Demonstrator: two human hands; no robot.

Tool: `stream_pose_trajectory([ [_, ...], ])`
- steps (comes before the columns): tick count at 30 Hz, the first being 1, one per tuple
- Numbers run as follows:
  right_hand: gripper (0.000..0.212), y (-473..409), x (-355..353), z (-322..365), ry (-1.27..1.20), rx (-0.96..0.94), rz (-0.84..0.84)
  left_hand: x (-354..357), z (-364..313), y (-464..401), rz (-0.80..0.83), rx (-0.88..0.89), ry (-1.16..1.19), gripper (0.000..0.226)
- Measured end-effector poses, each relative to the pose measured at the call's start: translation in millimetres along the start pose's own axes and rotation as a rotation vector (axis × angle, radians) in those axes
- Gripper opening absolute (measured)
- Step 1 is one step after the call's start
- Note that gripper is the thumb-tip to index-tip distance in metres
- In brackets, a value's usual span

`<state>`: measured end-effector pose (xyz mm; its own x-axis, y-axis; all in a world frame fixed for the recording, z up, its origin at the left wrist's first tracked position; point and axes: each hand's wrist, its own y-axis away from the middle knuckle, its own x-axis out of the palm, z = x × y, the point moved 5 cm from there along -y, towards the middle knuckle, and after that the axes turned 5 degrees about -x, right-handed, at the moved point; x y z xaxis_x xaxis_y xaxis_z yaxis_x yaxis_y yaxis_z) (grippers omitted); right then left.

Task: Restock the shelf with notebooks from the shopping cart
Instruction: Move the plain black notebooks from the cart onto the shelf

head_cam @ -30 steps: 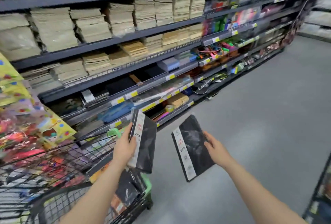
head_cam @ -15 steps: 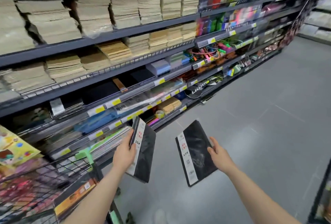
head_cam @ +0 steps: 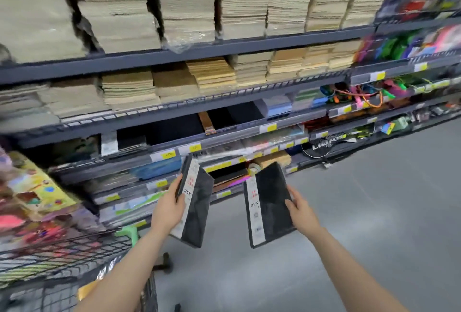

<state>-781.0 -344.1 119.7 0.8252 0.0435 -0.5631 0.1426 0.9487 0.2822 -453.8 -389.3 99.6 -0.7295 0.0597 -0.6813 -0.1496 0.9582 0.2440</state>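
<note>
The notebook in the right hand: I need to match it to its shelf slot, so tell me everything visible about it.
The notebook has a black, faintly mottled cover and a white strip down its left edge printed with a red mark, "25K" and small codes. It looks flat, closed and undamaged. It is held upright in the air, tilted slightly, in front of the lower shelves. The right hand grips its right edge; nothing else touches it.

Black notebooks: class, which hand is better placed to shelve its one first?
Probably the left hand. Its black notebook already reaches up against the shelf edge; the right hand holds its notebook farther out, over the floor.
</note>
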Motion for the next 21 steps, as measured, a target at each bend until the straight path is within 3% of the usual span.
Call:
stream_pose_trajectory([
  [14,0.046,-187,113,128,-0.152,-0.237,0.368,-78,67,-22,-0.413,-0.403,0.221,0.053],
  [21,0.047,-250,183,156,-0.263,-0.184,0.427,-67,98,-27,-0.533,-0.513,0.287,0.051],
])
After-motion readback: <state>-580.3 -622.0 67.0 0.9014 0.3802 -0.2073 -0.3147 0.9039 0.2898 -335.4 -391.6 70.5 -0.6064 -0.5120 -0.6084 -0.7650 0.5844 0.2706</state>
